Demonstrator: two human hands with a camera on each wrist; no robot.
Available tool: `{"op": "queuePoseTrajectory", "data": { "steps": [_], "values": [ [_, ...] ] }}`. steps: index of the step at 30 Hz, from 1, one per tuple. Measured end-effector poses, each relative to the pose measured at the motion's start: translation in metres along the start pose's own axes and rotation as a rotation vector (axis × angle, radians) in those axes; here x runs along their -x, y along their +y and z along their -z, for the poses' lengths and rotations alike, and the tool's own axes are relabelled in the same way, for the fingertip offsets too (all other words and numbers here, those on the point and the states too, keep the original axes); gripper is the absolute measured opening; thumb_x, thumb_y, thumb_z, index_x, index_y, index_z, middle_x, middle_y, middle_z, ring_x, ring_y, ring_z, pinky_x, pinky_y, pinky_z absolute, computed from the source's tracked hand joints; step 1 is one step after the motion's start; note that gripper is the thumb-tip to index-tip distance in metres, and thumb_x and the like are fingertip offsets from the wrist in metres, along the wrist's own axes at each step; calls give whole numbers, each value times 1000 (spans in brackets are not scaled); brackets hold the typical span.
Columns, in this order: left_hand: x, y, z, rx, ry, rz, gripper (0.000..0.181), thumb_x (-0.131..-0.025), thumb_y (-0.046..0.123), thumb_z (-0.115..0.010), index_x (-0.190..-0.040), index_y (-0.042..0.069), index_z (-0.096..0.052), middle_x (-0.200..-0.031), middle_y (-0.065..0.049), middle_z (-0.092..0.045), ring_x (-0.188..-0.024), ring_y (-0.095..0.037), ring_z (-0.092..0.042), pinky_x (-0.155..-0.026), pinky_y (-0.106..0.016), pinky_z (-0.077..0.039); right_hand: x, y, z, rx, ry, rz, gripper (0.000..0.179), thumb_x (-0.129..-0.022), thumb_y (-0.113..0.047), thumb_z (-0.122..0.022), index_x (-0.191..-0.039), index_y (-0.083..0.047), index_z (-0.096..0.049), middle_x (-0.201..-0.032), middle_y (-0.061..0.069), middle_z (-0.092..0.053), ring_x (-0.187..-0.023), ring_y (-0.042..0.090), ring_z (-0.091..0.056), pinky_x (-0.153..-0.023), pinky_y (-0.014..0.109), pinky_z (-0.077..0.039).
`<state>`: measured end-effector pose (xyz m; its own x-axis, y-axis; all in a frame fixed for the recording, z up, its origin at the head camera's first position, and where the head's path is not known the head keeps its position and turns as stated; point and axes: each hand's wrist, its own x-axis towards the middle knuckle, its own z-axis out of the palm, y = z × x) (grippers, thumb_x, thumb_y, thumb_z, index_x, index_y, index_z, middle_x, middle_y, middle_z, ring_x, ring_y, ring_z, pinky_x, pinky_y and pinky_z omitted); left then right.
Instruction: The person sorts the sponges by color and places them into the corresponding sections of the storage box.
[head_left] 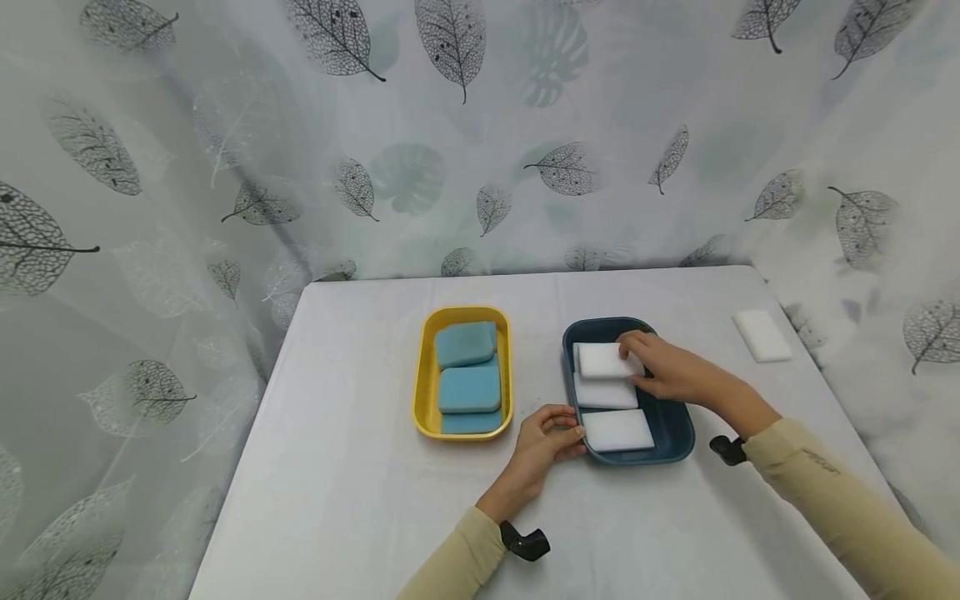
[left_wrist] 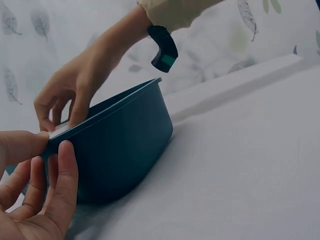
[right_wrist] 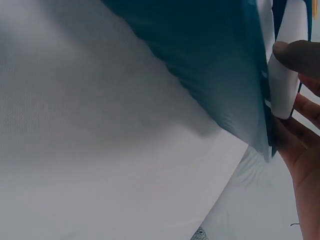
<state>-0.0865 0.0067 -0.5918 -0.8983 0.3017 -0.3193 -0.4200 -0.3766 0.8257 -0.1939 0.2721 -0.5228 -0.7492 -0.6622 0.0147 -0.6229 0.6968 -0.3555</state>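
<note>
A dark blue plastic basin (head_left: 670, 429) holds several white sponges, some stacked at its far end and one white sponge (head_left: 618, 431) at the near end. My left hand (head_left: 534, 450) grips the basin's left rim, thumb over the edge and fingers against the outer wall, as the left wrist view shows. Inside the basin, my right hand (head_left: 667, 367) pinches the uppermost white sponge (head_left: 598, 361) at its right end, thumb on one side and fingers on the other. This held sponge (right_wrist: 287, 82) appears edge-on in the right wrist view. It overlaps the sponges beneath, partly hiding them.
To the left stands a yellow basin (head_left: 426, 400) with several blue sponges (head_left: 470, 389) piled in it. One loose white sponge (head_left: 762, 336) lies near the right edge of the white-covered table (head_left: 330, 467). Leaf-patterned curtains (head_left: 408, 183) hang behind and at both sides.
</note>
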Motion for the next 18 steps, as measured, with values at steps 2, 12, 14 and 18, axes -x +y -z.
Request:
{"op": "queuePoseTrajectory", "data": {
  "steps": [2, 12, 14, 18],
  "values": [
    [0, 0, 0, 0, -2, -1, 34, -93, -4, -72, -126, 1, -63, -102, -1, -64, -87, -12, -67, -78, -30, -65, -1, -1, -2, 14, -15, -4, 37, -90, -4, -78, -120, -4, -57, -137, 19, -59, -120, 32, -60, -98, 52, -56],
    [0, -1, -1, -4, -3, 5, 34, -93, -3, -73, -126, 0, -63, -103, -1, -64, -88, -12, -67, -79, -30, -65, -1, 0, -13, 30, -40, -27, 32, -92, -8, -78, -119, -5, -62, -141, 20, -60, -126, 40, -58, -101, 58, -54],
    [0, -1, 0, -6, -3, 6, 35, -93, -2, -73, -126, 0, -63, -103, -1, -64, -88, -12, -67, -79, -30, -65, -1, 0, -13, 28, -33, -30, 32, -92, -9, -78, -119, -5, -63, -141, 21, -60, -127, 42, -58, -102, 59, -54],
    [-1, 0, 0, -5, -1, 5, 36, -93, -2, -74, -127, -1, -63, -103, -1, -63, -88, -12, -67, -80, -30, -65, -2, -2, -12, 33, -39, -49, 32, -92, -9, -78, -120, -5, -63, -143, 22, -59, -130, 43, -56, -104, 60, -53]
  ]
}}
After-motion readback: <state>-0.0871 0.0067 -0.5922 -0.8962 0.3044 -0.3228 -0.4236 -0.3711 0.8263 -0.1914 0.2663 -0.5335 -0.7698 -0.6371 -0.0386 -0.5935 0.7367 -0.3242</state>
